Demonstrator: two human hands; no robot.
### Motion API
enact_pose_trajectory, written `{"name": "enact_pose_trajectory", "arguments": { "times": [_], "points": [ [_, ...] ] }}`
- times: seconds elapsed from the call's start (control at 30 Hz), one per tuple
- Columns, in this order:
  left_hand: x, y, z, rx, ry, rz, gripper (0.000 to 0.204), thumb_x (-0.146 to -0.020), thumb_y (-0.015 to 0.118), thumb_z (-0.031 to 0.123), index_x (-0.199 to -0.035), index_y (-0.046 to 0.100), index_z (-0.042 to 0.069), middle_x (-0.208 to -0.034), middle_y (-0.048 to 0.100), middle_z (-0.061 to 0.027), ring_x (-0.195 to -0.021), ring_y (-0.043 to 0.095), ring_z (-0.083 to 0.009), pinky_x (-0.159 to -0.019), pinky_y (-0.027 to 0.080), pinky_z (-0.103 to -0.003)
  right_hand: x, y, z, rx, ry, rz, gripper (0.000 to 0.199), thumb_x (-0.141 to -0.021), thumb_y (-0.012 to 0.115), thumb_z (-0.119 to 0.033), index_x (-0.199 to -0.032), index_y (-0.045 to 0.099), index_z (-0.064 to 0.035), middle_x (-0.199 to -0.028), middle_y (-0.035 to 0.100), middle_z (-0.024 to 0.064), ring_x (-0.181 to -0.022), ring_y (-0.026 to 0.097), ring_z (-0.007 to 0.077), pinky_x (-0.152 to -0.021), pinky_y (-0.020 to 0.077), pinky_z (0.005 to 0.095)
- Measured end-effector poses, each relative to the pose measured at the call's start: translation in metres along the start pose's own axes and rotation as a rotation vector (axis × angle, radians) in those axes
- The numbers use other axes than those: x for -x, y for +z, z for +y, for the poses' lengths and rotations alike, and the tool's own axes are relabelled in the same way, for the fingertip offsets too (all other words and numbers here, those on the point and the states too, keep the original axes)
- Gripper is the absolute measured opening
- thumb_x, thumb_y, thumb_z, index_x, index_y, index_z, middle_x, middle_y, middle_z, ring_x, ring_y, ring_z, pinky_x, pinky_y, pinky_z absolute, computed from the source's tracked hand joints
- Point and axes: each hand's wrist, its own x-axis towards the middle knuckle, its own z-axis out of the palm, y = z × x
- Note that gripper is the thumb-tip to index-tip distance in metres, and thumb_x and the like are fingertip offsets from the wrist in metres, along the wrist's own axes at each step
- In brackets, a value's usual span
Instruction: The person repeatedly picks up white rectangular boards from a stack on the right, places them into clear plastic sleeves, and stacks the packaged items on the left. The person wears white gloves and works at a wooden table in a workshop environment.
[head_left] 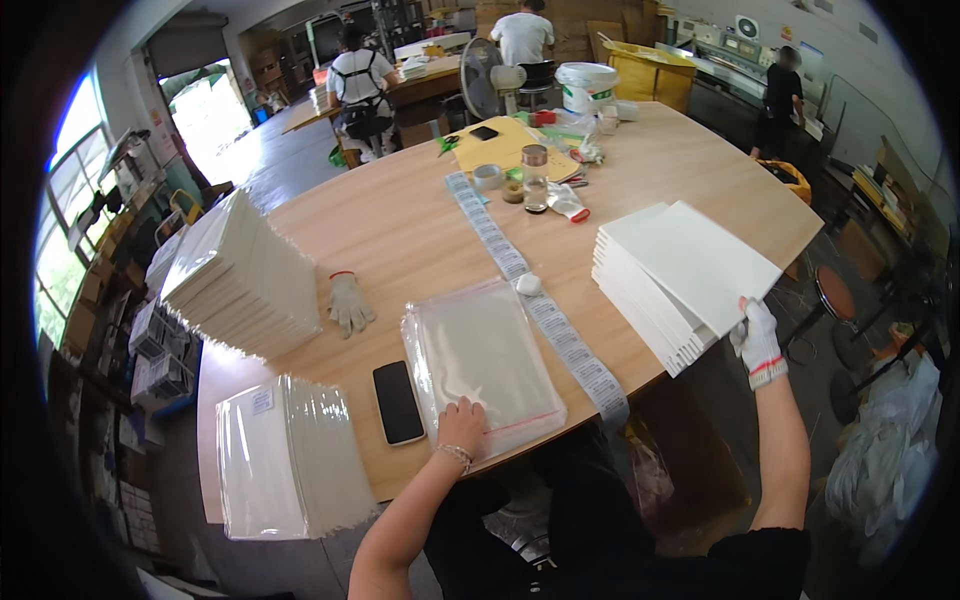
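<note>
My bare left hand (462,425) rests with fingers apart on the lower edge of a pile of clear plastic bags (485,350), near a pink-red strip. At the right, my right hand (757,338), in a white work glove with bare fingertips, grips the near corner of a white board (705,260). That board lies askew on a stack of white boards (640,300), its held corner jutting past the stack. A strip of printed labels (575,355) runs along the right of the bags, with a small white object (529,285) on it. A black phone (399,402) lies left of the bags.
Two stacks of bagged boards (245,280) (290,460) stand at the left, with a loose glove (348,303) nearby. Farther back are a glass jar (535,180), tape roll (487,177), yellow envelope (500,145) and white bucket (586,88). Beyond the table (400,215), a fan and people.
</note>
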Motion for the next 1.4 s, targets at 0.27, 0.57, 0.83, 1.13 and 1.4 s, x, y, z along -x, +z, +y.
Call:
{"name": "enact_pose_trajectory", "arguments": {
  "times": [0.27, 0.57, 0.83, 1.13, 1.4],
  "points": [
    [-0.017, -0.005, -0.018, 0.127, -0.072, 0.004, 0.010, -0.076, 0.048, 0.009, -0.082, 0.056, 0.005, -0.086, 0.056, -0.0106, -0.085, 0.056, -0.0249, -0.073, 0.046, -0.034, 0.153, -0.007, 0.061, 0.169, -0.006, -0.547, 0.029, -0.085, 0.046, -0.012, -0.112, 0.045, 0.0003, -0.096, 0.054, 0.0083, -0.089, 0.052, 0.0140, -0.075, 0.0454, 0.0290],
    [0.025, -0.006, -0.025, 0.101, 0.024, 0.461, 0.023, -0.081, 0.051, 0.019, -0.095, 0.058, 0.002, -0.110, 0.048, -0.0165, -0.100, 0.050, -0.0281, -0.078, 0.044, -0.038, 0.253, 0.031, 0.112, -0.102, 0.530, -0.405, 0.019, -0.087, 0.042, -0.019, -0.097, 0.047, -0.0036, -0.053, 0.046, 0.0018, -0.035, 0.039, 0.0104, -0.032, 0.0318, 0.0222],
    [0.040, -0.002, -0.033, 0.993, -0.236, 0.228, 0.022, -0.085, 0.046, 0.014, -0.092, 0.057, -0.004, -0.066, 0.063, -0.0117, -0.047, 0.057, -0.0163, -0.050, 0.047, -0.029, 0.266, 0.038, 0.140, -0.303, 0.870, -0.260, 0.009, -0.089, 0.042, -0.024, -0.089, 0.044, -0.0154, -0.054, 0.041, 0.0008, -0.039, 0.041, 0.0119, -0.034, 0.0324, 0.0264],
    [0.064, 0.033, 0.054, 1.095, -0.253, 0.687, 0.016, -0.078, 0.056, 0.010, -0.090, 0.055, -0.001, -0.083, 0.059, -0.0099, -0.066, 0.056, -0.0159, -0.059, 0.046, -0.027, 0.274, 0.042, 0.117, -0.229, 0.827, -0.225, 0.010, -0.089, 0.044, -0.028, -0.091, 0.044, -0.0178, -0.055, 0.041, -0.0007, -0.043, 0.042, 0.0135, -0.036, 0.0329, 0.0260],
    [0.034, 0.104, 0.114, 2.459, -0.341, 0.093, 0.027, -0.082, 0.051, 0.012, -0.107, 0.051, 0.001, -0.109, 0.052, -0.0149, -0.100, 0.051, -0.0237, -0.086, 0.041, -0.033, 0.281, 0.045, 0.115, -0.166, 0.811, -0.317, 0.013, -0.089, 0.044, -0.029, -0.087, 0.046, -0.0160, -0.055, 0.041, -0.0016, -0.043, 0.042, 0.0118, -0.035, 0.0320, 0.0247]
  ]
}}
